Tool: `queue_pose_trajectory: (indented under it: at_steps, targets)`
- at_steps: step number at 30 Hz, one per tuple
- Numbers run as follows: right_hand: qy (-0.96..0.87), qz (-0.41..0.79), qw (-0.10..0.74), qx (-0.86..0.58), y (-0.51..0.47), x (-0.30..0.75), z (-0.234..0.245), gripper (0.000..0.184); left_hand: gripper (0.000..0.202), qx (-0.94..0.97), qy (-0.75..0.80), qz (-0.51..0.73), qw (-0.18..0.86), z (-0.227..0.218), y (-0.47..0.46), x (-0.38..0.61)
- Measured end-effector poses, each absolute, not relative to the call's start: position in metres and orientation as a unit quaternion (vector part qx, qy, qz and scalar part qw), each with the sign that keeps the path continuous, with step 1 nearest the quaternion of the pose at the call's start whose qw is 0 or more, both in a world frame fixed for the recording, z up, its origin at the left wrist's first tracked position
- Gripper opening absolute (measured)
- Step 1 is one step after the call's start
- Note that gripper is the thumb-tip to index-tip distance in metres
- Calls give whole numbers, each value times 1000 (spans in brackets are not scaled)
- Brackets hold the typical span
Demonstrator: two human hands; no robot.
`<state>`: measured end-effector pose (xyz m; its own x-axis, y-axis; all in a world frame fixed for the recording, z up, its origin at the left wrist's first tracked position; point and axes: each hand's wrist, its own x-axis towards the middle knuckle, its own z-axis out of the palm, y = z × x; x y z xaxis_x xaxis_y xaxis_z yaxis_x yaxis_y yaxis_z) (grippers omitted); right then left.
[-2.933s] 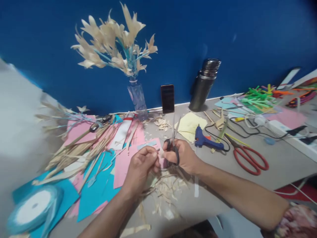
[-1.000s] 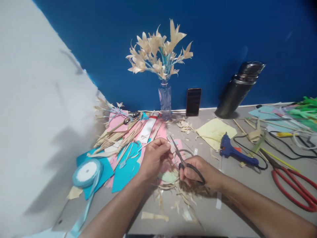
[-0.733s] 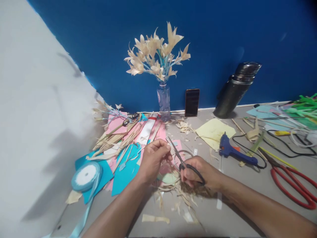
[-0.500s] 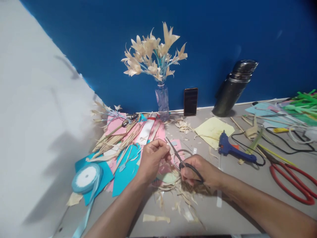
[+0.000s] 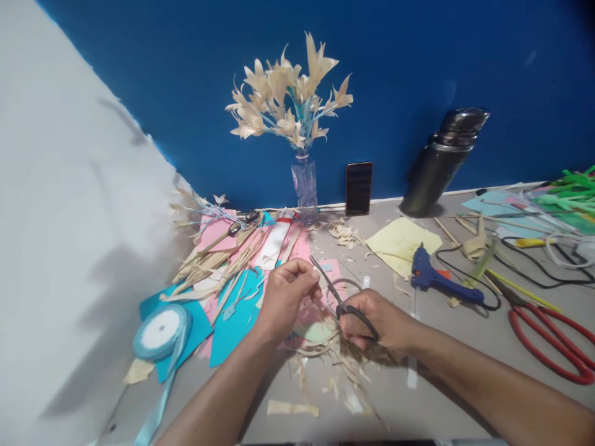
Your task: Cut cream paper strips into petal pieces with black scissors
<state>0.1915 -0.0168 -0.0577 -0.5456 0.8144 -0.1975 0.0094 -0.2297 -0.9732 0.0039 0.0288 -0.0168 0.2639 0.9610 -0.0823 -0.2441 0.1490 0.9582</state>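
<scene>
My right hand (image 5: 367,319) is closed round the black handles of a small pair of scissors (image 5: 331,286), whose blades point up and to the left. Close to the blades, my left hand (image 5: 294,292) has its thumb and fingers pinched together; whatever is between them is too small to make out. Below both hands lie dry husk scraps (image 5: 351,362) and a pale green paper piece (image 5: 318,333). A roll of light blue ribbon (image 5: 162,331) lies left of my left forearm, its loose end trailing toward the front edge.
Husk flowers (image 5: 290,93) stand in a clear plastic bottle (image 5: 304,186) beside a phone (image 5: 359,189). A dark flask (image 5: 439,164) is at the back. On the right lie a blue glue gun (image 5: 441,279), large red-handled scissors (image 5: 548,341) and yellow paper (image 5: 402,244). Husk strips (image 5: 223,260) cover coloured paper at left.
The view has shifted very slightly. Both hands and the scissors stay in nearly the same place, with the scissor handles perhaps a little closer together.
</scene>
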Motion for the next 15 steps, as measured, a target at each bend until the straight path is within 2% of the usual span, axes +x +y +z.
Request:
queue_pose_trajectory:
  at_steps: [4, 7, 10, 15]
  targets:
    - [-504, 678, 331, -419, -17, 185, -51, 48, 17, 428, 385, 464, 673, -13, 27, 6]
    - [-442, 651, 435, -438, -15, 182, -44, 37, 18, 416, 389, 459, 682, -12, 26, 10]
    - [-410, 622, 508, -432, -13, 182, -39, 40, 18, 433, 391, 439, 684, -19, 24, 13]
    - [-391, 608, 529, -443, -13, 183, -37, 31, 19, 470, 407, 414, 665, -34, 19, 16]
